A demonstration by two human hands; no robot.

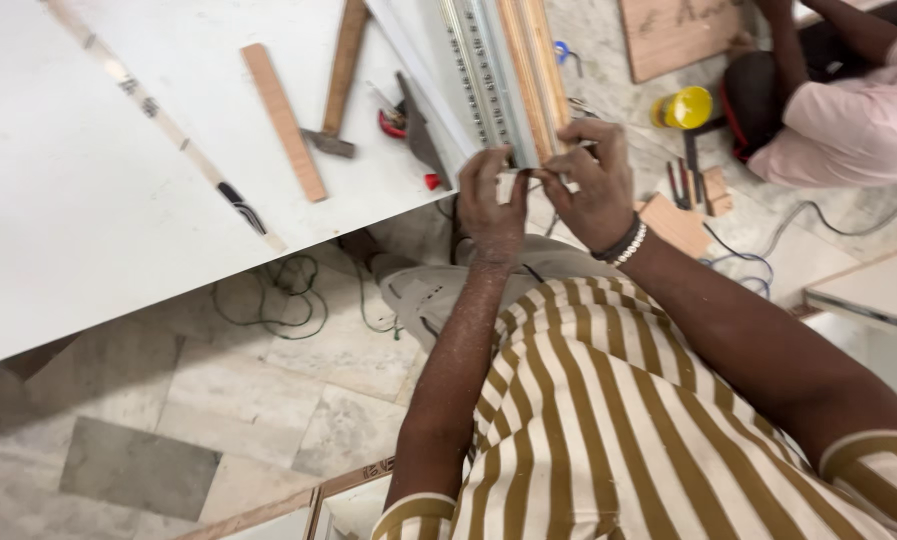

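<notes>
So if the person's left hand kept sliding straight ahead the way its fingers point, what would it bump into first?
The left hand points up the bundle of long strips whose end it is already pinching, a metal rail with wooden ones. Going on, it would probably just slide along them; depth is hard to judge.

We hold a long metal rail (pixel 488 80), silver-grey with a row of small holes or marks along its length, by its near end. It runs straight away from our grip, up across the edge of the white board. Tight against it on the right side lies a pale wooden strip (pixel 533 60), same direction, its near end also at our fingertips. Both lie flat and parallel, touching.
</notes>
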